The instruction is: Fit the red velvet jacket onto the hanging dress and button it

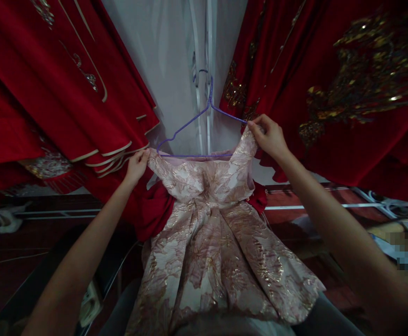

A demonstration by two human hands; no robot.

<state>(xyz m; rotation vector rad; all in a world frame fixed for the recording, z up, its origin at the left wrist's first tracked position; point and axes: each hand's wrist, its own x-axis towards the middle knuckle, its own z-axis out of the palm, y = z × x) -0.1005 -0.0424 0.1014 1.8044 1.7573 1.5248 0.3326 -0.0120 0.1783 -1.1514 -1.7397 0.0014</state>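
Observation:
A pale pink dress (204, 182) with a shiny gold floral pattern and a pleated skirt spreads toward me over my lap. Its shoulders sit on a thin purple hanger (190, 123), whose hook points up and away. My left hand (138, 164) is closed, pinching the dress's left shoulder strap beside the hanger's end. At the other side my right hand (269, 135) pinches the top of the right strap together with the hanger's arm, or right against it. Dark red cloth (157, 210) shows behind the dress on both sides.
Red garments with pale trim (120, 93) hang at the left; red garments with gold sequins (351, 84) hang at the right. Between them stand white metal poles (209, 46) before a pale wall. A white rail (295, 206) runs low across the reddish floor.

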